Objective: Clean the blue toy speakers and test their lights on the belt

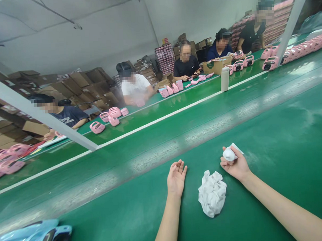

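Observation:
My left hand [176, 178] rests palm up over the green surface, its fingers loosely bent and apart, with nothing in it. To its right lies a crumpled white cloth [212, 193], touched by neither hand. My right hand [236, 165] is closed around a small white rounded object [229, 154]. A flat white end of it sticks out past the thumb; whether it is a wadded cloth or a small container I cannot tell.
A shiny blue plastic toy-like item [32, 238] sits at the lower left. A pale cylindrical bottle [224, 79] stands across the green worktable [122, 211]. Several people work along the far side among pink plastic cases [97, 127]. A slanted white post [71, 133] rises at left.

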`<act>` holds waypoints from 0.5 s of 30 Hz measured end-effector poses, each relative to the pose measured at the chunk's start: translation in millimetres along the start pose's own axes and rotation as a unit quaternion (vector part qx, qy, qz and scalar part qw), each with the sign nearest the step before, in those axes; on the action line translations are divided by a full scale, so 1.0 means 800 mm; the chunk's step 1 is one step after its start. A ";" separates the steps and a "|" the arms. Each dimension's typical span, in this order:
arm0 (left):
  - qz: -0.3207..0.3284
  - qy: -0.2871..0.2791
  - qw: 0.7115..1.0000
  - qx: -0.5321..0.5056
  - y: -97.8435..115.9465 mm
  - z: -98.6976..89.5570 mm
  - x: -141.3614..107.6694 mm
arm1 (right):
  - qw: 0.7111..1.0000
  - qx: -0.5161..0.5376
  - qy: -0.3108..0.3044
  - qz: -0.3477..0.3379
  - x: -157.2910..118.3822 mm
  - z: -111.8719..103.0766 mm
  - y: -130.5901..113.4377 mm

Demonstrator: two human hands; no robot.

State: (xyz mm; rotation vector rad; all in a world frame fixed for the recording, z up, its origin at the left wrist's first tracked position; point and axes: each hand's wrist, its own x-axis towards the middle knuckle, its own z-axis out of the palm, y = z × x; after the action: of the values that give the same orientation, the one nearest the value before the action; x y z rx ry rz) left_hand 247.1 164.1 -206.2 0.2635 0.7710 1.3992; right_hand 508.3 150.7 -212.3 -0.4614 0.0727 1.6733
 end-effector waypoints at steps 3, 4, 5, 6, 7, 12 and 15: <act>0.001 0.002 1.000 0.000 0.001 0.001 -0.001 | 1.000 -0.006 0.001 -0.001 -0.001 -0.001 0.000; -0.001 0.003 1.000 -0.001 0.001 0.001 -0.002 | 1.000 -0.005 0.003 0.000 -0.001 0.000 0.000; -0.002 0.004 1.000 -0.003 0.001 0.001 -0.003 | 1.000 -0.003 0.005 0.001 -0.001 0.000 0.001; -0.004 0.005 1.000 -0.005 0.001 0.001 -0.003 | 1.000 0.000 0.008 0.002 -0.001 0.001 0.001; -0.006 0.005 1.000 -0.006 0.001 0.001 -0.003 | 1.000 0.004 0.010 0.002 -0.001 0.003 0.002; -0.006 -0.007 1.000 -0.001 0.002 0.001 0.004 | 1.000 0.000 0.016 -0.005 -0.002 0.007 -0.001; -0.001 -0.010 1.000 -0.008 0.000 0.003 -0.002 | 1.000 -0.026 0.004 0.002 -0.012 -0.005 -0.005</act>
State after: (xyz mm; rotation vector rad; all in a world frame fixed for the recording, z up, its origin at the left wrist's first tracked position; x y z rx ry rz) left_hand 248.4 162.9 -203.8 0.2639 0.7430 1.3977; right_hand 514.1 141.3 -212.2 -0.5085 0.0357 1.6810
